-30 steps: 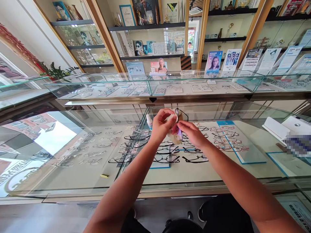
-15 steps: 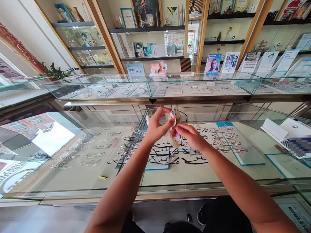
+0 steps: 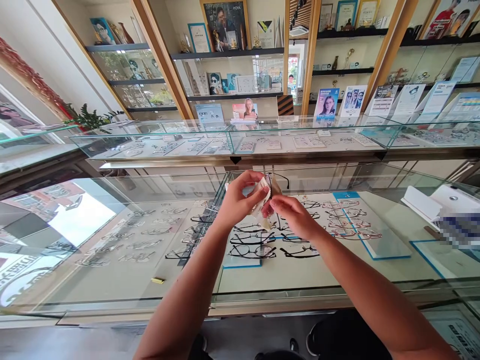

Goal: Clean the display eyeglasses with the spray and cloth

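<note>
My left hand (image 3: 242, 197) pinches a pale cloth (image 3: 262, 200) between thumb and fingers, above the glass counter (image 3: 292, 288). Folded in the cloth is a pair of dark-framed glasses (image 3: 279, 178), with one thin temple curving out at the upper right. My right hand (image 3: 290, 212) is closed at the right side of the cloth and glasses, its fingertips pressed against them. Part of the frame is hidden by the fingers and cloth. Rows of glasses (image 3: 252, 251) lie under and behind my hands.
A yellow piece (image 3: 158, 281) lies at the left of the counter. A blue-edged white tray (image 3: 390, 245) and a white open case (image 3: 420, 204) are on the right. Farther back stands a second glass showcase (image 3: 300, 152) with cards on top.
The cloth has shifted over the glasses, and the purple patch seen earlier no longer shows. My hands stay nearly in place. The view has tilted slightly upward.
</note>
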`<state>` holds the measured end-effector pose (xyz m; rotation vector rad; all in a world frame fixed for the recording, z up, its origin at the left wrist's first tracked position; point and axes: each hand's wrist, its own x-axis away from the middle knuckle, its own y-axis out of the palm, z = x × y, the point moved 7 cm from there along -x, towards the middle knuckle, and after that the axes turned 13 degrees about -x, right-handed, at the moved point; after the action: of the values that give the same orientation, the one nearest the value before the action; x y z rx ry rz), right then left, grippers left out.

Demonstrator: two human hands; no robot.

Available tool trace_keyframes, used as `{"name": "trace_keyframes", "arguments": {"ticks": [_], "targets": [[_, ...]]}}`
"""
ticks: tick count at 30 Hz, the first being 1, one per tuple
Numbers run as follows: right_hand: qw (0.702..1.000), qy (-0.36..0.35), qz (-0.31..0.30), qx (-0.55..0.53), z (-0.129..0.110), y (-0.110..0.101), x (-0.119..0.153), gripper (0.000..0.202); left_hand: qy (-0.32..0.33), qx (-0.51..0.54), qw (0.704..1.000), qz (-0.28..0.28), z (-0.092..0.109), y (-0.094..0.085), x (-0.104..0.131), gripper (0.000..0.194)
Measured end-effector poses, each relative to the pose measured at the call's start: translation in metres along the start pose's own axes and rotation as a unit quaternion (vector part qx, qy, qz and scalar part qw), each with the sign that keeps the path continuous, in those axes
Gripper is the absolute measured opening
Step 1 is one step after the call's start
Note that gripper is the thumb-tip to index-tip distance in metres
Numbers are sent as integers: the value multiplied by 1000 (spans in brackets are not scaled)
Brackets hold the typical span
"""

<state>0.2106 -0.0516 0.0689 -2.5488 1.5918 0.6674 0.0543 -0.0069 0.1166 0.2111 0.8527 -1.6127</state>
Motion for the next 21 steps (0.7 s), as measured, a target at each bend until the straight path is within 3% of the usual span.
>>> {"name": "trace_keyframes", "arguments": {"ticks": [8, 12, 18, 21], "targets": [[996, -8, 91, 18, 5, -14, -1, 57, -2, -11, 999, 38, 6, 12, 6, 28], [994, -23, 103, 3, 3, -14, -2, 56, -10, 5, 1000, 25, 2, 15, 6, 31], [987, -56, 146, 29, -5, -20, -1, 57, -40, 108, 993, -35, -7, 18, 3, 33], [982, -68, 170, 43, -10, -24, 0, 57, -46, 98, 994, -8, -16, 9, -2, 24]]}}
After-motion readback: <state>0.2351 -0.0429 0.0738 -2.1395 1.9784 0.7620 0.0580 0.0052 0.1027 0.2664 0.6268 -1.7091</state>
